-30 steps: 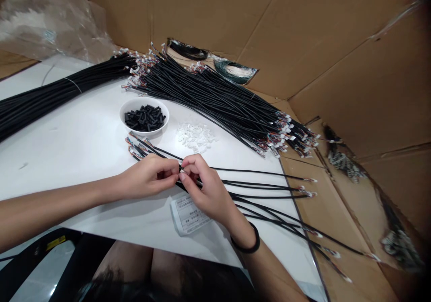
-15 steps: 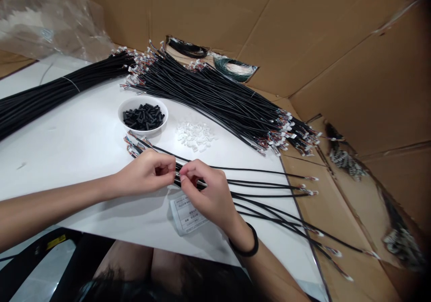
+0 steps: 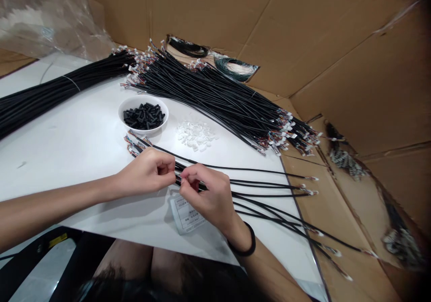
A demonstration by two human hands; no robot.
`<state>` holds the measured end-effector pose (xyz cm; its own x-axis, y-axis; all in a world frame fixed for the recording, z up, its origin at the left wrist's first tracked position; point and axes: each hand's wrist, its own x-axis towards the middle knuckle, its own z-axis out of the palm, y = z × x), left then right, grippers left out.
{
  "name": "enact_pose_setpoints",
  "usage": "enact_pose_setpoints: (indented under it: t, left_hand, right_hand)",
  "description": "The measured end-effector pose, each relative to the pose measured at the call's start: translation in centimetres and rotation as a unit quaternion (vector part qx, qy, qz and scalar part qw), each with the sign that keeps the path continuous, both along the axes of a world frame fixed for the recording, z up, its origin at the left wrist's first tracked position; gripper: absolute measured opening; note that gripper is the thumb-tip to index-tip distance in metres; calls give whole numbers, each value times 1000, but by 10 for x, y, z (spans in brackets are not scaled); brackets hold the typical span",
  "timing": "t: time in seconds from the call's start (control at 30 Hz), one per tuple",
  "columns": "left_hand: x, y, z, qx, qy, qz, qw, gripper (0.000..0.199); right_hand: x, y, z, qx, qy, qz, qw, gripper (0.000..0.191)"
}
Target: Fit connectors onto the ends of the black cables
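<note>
1. Bare left hand (image 3: 144,174) and bare right hand (image 3: 206,198), a black band bracelet (image 3: 243,242) around the right wrist, brought together above a white surface (image 3: 77,151), knuckles close and fingertips curled inward.
2. Grip clenched in both hands, not released: fingers closed in a small pinch on thin black cables (image 3: 259,170), with the exact contact half-hidden.
3. Those cables lying just under and beside the hands, small multicoloured connector ends gathered near a white ceramic bowl (image 3: 143,132) and other ends fanned out to the right across a brown cardboard flap (image 3: 340,230).
4. Judged best for such fine handwork: fingertips kept close together, wrists low, cable slack, no tug on the thin wires at the connectors.
5. Printed white paper slip (image 3: 186,215) partly under the right hand, its text too small to read.
6. Short black tubes (image 3: 144,116) heaped in the bowl; small translucent white pieces (image 3: 195,135) scattered just beside it.
7. Farther off, a large loose bundle of black cables (image 3: 218,99), a tied black bundle (image 3: 60,84) cut off at the left, and crumpled clear plastic (image 3: 43,19).
8. Hidden behind the fingers: anything small inside the pinch, so not certain.
</note>
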<state>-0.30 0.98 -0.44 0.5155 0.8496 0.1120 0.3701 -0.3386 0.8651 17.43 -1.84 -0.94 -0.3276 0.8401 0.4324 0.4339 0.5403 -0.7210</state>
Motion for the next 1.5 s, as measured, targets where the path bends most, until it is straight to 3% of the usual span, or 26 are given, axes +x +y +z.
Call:
enact_pose_setpoints:
  t: [0.1, 0.2, 0.33, 0.47, 0.73, 1.07, 1.3, 1.5]
  left_hand:
    - [-1, -1, 1, 0, -2, -2, 1000, 16]
    - [-3, -2, 2, 12, -25, -11, 1000, 17]
    - [-6, -2, 2, 44, -56, -25, 997, 17]
    - [-7, -2, 1, 39, -77, -27, 996, 17]
    - [-6, -2, 0, 10, -68, -42, 997, 18]
    - [-8, -2, -5, 124, -22, -45, 991, 17]
    - [-8, 0, 0, 194, -1, -75, 978, 17]
    - [-9, 1, 1, 207, -13, -84, 975, 16]
  right_hand:
    - [1, 0, 3, -19, 15, -4, 1000, 11]
    - [3, 2, 7, -88, 56, -3, 995, 8]
    - [4, 7, 6, -219, 136, -6, 966, 2]
    - [3, 11, 0, -278, 186, -9, 942, 4]
    - [1, 11, 1, -322, 182, 0, 929, 11]
    - [0, 11, 1, -288, 139, 33, 947, 3]
    - [1, 12, -1, -316, 174, 34, 932, 7]
    - [2, 14, -1, -348, 203, 22, 915, 10]
